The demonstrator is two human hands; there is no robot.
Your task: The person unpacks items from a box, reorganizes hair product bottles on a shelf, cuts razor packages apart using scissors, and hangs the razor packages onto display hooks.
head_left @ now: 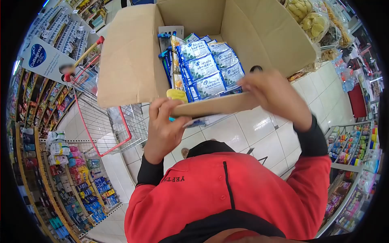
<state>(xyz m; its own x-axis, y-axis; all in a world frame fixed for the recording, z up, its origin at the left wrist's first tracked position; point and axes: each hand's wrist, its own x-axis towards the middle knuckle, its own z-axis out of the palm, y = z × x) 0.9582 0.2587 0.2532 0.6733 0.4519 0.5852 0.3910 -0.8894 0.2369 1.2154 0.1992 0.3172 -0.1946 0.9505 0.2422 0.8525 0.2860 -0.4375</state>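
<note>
A large open cardboard box [125, 56] stands in front of me with its side flaps spread. Its folded near flap [219, 104] faces my body. My left hand [164, 127] is closed around the left end of that flap, fingers curled over the top. At the right end, my right hand [273, 95], slightly blurred, has its fingers bent over the flap's edge near the packets. Inside lie strips of blue and white Head & Shoulders shampoo sachets [204, 69]. Left of them are gold-coloured packets [177, 60], blue-green items [165, 54] and a yellow piece [176, 94].
A wire shopping cart [109, 131] with red trim stands at the left. Stocked shelves [87, 182] line the left side, and another goods rack [350, 146] is at the right. Bagged snacks [314, 24] hang at the upper right. White tiles [231, 131] cover the floor.
</note>
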